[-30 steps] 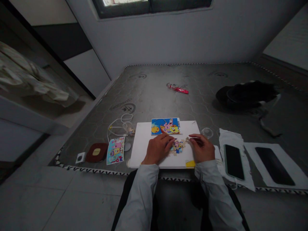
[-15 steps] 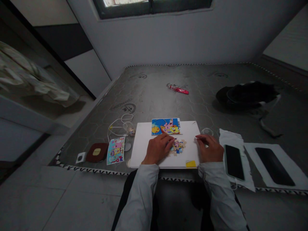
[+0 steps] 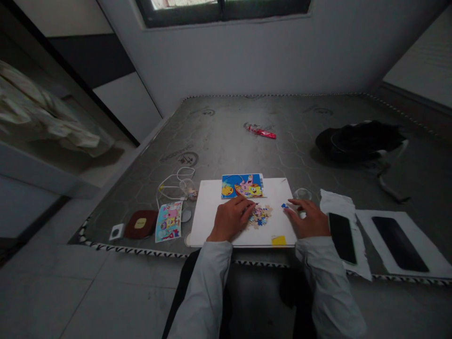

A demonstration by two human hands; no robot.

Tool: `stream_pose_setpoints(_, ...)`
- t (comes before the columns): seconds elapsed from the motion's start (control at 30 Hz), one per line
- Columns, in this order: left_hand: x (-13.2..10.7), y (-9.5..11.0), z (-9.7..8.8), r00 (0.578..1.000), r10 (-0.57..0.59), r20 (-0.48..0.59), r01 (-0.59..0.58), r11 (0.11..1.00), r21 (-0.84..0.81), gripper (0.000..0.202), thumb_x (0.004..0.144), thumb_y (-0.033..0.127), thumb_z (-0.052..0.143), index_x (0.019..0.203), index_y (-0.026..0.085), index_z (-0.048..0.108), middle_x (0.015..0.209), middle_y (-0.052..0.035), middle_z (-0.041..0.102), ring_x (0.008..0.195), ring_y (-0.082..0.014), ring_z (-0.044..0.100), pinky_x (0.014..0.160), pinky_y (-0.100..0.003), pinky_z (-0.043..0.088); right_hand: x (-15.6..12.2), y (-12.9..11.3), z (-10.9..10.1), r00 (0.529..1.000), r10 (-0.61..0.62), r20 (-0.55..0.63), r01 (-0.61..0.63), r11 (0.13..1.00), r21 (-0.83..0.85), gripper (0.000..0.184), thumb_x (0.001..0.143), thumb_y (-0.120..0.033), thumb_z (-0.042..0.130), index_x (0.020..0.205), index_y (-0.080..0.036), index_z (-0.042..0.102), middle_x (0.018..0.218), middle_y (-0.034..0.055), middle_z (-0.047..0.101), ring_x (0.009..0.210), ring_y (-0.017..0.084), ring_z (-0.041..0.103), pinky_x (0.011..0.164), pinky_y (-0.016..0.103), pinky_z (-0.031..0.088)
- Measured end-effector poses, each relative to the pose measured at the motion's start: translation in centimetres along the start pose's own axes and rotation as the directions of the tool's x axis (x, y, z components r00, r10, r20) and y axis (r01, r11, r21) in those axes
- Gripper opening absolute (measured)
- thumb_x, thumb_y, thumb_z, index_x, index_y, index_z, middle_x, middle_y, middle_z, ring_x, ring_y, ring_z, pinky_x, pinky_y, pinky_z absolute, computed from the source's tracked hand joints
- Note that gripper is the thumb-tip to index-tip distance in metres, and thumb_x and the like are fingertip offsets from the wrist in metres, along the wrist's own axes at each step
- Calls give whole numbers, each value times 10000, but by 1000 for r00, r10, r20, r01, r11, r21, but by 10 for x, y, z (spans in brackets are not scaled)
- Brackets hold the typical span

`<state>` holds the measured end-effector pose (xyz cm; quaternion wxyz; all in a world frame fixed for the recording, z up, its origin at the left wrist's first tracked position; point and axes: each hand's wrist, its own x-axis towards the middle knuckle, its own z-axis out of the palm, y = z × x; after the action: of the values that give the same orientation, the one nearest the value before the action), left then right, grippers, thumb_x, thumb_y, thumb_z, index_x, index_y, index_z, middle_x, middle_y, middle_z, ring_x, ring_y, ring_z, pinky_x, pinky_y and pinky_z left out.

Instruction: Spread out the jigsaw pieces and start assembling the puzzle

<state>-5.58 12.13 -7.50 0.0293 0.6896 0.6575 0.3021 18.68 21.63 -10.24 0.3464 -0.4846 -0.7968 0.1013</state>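
Many puzzle pieces [image 3: 260, 216] are lying loose on the white board [image 3: 209, 214], none visibly joined; at three o'clock of that heap the right hand [image 3: 308, 219] is pinching one blue piece [image 3: 284, 205], the left hand [image 3: 231, 217], its grip impossible to tell, is resting at nine o'clock

Both the left hand [image 3: 231, 217] and the right hand [image 3: 309, 219] are bare. The left sleeve [image 3: 208, 287] and the right sleeve [image 3: 328, 282] are long, plain and pale grey, creased along the forearms, their cuffs near the white board [image 3: 209, 212]. Black trousers [image 3: 184, 285] show below that board.
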Motion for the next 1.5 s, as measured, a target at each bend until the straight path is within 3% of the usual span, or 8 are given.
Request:
stream_pose_setpoints(0.23, 1, 2, 1, 1000, 3, 9, -3, 1000, 10, 279, 1002, 387, 491, 991, 231, 723, 992, -12, 731, 899, -137, 677, 683, -232, 502, -4, 11, 14, 997, -58, 44, 59, 998, -14, 255, 905, -312, 533, 981, -217, 757, 1008, 87, 635, 962, 239, 609, 865, 409, 518)
stream_pose_setpoints(0.47, 2, 4, 0, 1000, 5, 16, -5, 1000, 18, 249, 991, 368, 521, 1015, 228, 726, 999, -20, 732, 923, -137, 681, 704, -236, 524, -3, 8, 8, 992, -64, 112, 58, 997, 50, 305, 885, -166, 474, 990, -235, 753, 1027, 77, 644, 967, 223, 624, 861, 398, 520)
stream_pose_setpoints(0.67, 2, 6, 2, 1000, 1, 13, -1, 1000, -9, 248, 990, 362, 522, 1009, 227, 728, 987, -20, 732, 908, -133, 683, 733, -232, 530, -1, 0, 9, 998, 7, 64, -10, 999, 41, 244, 889, -321, 564, 1030, -191, 714, 990, 88, 702, 927, 244, 630, 861, 414, 503)
stream_pose_setpoints(1.0, 2, 4, 2, 1000, -1, 16, 1, 1000, 6, 249, 991, 369, 521, 1010, 231, 727, 997, -15, 736, 919, -136, 684, 711, -233, 517, 0, 4, 5, 993, -49, 108, 40, 996, 80, 225, 883, -296, 559, 1029, -225, 715, 948, 53, 718, 875, 216, 628, 833, 379, 490)
stream_pose_setpoints(1.2, 1, 4, 2, 1000, -7, 12, 7, 1000, 0, 243, 988, 370, 526, 1016, 236, 727, 1011, -9, 738, 921, -138, 688, 710, -237, 522, 2, -2, -2, 996, 27, 84, -33, 997, 74, 274, 888, -367, 552, 1063, -229, 712, 988, 56, 719, 855, 208, 634, 809, 367, 497)
stream_pose_setpoints(1.3, 1, 3, 0, 1000, -4, -5, 4, 1000, -5, 242, 987, 364, 529, 1020, 233, 730, 1023, -18, 738, 921, -138, 688, 720, -238, 529, 1, 19, -16, 977, 212, -16, -211, 977, 35, 316, 881, -430, 540, 1063, -229, 703, 990, 61, 721, 784, 196, 638, 756, 354, 501)
stream_pose_setpoints(1.37, 1, 2, -1, 1000, -6, -12, 6, 1000, -5, 237, 984, 356, 535, 1017, 231, 734, 1024, -21, 738, 916, -139, 690, 717, -237, 532, -6, 48, -25, 925, 373, -68, -376, 926, -31, 340, 856, -452, 545, 1060, -220, 688, 962, 69, 720, 768, 209, 648, 739, 369, 503)
stream_pose_setpoints(1.5, 2, 3, -3, 1000, 2, -28, -2, 1000, -9, 221, 978, 336, 549, 1007, 229, 740, 1006, -18, 741, 906, -138, 692, 699, -231, 533, -34, 107, -28, 848, 528, 42, -491, 813, -313, 492, 781, -506, 612, 1138, -168, 648, 1003, 137, 711, 899, 294, 668, 795, 436, 517)
